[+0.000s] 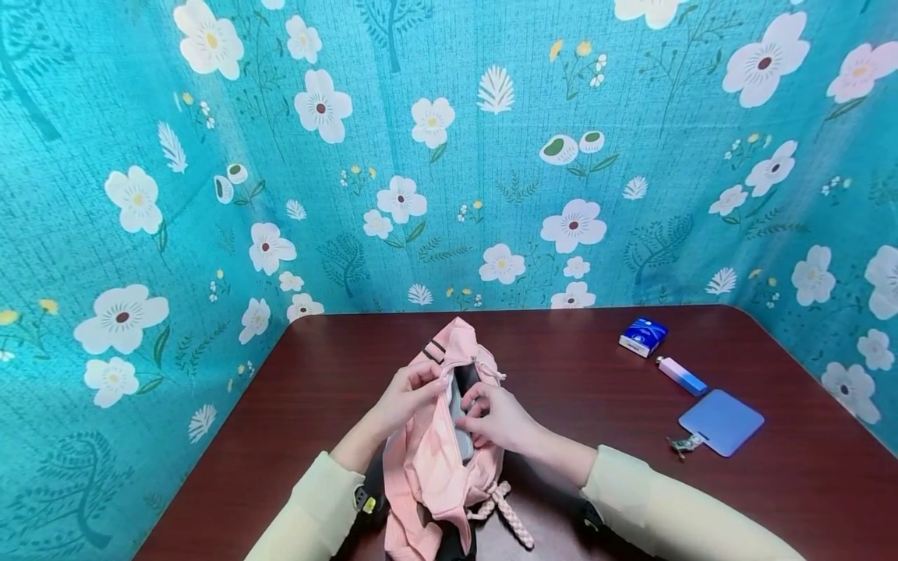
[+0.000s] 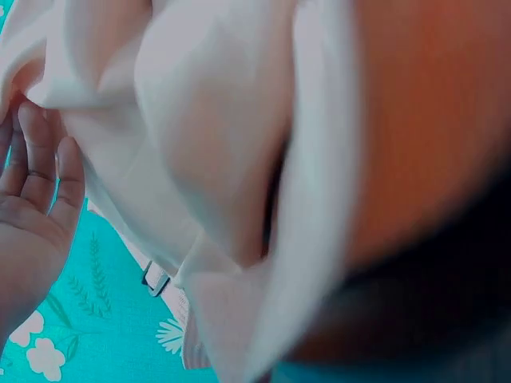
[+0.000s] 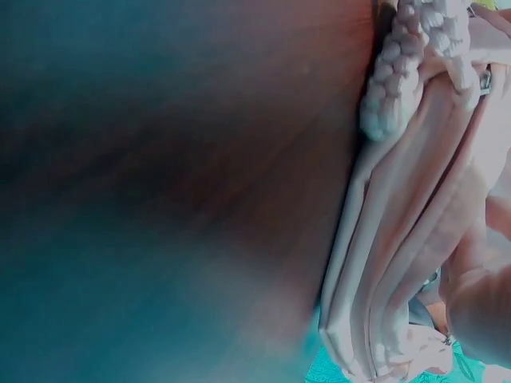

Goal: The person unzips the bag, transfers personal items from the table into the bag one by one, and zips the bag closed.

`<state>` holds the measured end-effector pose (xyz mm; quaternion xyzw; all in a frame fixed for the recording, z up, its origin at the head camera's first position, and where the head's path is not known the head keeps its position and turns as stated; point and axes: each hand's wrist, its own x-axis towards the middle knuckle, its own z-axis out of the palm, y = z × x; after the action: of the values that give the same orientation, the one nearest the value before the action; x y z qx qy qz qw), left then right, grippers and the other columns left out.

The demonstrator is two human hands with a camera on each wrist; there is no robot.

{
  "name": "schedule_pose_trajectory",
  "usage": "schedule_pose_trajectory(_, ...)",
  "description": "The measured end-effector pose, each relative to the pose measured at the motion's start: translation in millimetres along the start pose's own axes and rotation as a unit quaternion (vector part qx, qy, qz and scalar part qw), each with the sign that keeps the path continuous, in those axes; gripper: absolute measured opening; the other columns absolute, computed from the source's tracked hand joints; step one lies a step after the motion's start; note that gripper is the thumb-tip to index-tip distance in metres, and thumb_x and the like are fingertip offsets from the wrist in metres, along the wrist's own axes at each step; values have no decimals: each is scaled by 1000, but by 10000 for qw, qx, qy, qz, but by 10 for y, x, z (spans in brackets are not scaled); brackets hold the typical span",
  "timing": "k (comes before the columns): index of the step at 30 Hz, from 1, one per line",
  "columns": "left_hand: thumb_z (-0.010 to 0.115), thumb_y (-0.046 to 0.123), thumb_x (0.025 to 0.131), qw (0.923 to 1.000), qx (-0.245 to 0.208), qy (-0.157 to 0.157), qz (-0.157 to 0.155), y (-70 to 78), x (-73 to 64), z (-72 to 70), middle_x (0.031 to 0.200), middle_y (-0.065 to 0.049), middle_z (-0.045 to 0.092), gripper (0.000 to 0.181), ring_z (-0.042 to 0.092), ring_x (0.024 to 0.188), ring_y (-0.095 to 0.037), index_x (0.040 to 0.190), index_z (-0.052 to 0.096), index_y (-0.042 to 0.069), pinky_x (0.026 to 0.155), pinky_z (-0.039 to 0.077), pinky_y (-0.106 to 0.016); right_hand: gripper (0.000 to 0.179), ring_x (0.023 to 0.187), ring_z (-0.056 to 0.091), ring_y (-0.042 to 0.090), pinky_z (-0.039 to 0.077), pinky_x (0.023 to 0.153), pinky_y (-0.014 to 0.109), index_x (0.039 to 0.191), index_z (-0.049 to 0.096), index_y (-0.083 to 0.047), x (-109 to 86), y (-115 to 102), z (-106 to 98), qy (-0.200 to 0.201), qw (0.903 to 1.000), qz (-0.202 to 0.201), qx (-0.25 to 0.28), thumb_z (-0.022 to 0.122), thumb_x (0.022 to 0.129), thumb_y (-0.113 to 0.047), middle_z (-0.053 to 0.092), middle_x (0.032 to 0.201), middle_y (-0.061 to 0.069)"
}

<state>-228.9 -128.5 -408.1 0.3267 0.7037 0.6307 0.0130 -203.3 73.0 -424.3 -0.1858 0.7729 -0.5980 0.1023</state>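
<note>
A pink fabric bag [image 1: 438,467] lies at the near middle of the table with its zipped mouth spread apart. My left hand [image 1: 414,389] pinches the left rim of that mouth; in the left wrist view its fingers [image 2: 38,148] meet the cloth. Inside the opening a pale grey, smooth object [image 1: 464,446] shows beside a dark interior. At the right side of the mouth is my right hand [image 1: 501,421], fingers bent into the opening near the grey object. Whether they grip it cannot be made out. The right wrist view shows part of this hand [image 3: 483,307] against the bag's folds.
To the right lie a blue and white packet [image 1: 643,336], a pink-to-blue stick-shaped item [image 1: 682,376] and a blue flat card-like piece [image 1: 722,422] with a small strap [image 1: 686,444]. A braided pink cord [image 1: 515,518] hangs off the bag. Floral teal cloth [image 1: 449,195] stands behind the table.
</note>
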Motion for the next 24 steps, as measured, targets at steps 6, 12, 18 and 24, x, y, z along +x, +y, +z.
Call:
schedule_pose_trajectory(6, 56, -3, 93, 9995, -18, 226, -209, 45, 5, 30, 75, -5, 54, 9, 49, 67, -14, 95, 58, -12, 62, 42, -25, 16, 49, 63, 14, 53, 47, 29, 76, 59, 3, -1, -10, -43, -179, 9998, -52, -118, 73, 82, -2, 63, 62, 5)
schedule_pose_trajectory(12, 57, -3, 93, 9994, 88, 242, -230, 38, 3, 26, 75, -8, 55, 8, 50, 67, -14, 95, 59, -11, 62, 43, -25, 13, 54, 67, 25, 54, 49, 34, 80, 64, 4, -15, -38, -153, -273, 9996, -77, -87, 74, 83, -4, 66, 68, 16)
schedule_pose_trajectory(18, 57, -4, 92, 9993, 112, 273, -224, 10, -13, 1, 72, 0, 54, 7, 48, 65, -17, 92, 58, -11, 59, 40, -22, 8, 59, 69, 28, 55, 53, 37, 84, 66, 3, -13, -55, -330, -146, 9990, -295, -292, 71, 85, -4, 67, 76, 22)
schedule_pose_trajectory(24, 58, -3, 93, 9992, 93, 269, -288, -1, -28, -10, 72, 2, 52, 8, 46, 65, -15, 91, 58, -10, 60, 38, -21, 6, 62, 65, 26, 53, 52, 34, 88, 69, -3, -18, -91, -516, 95, 9912, -751, -1085, 73, 85, -8, 68, 78, 13)
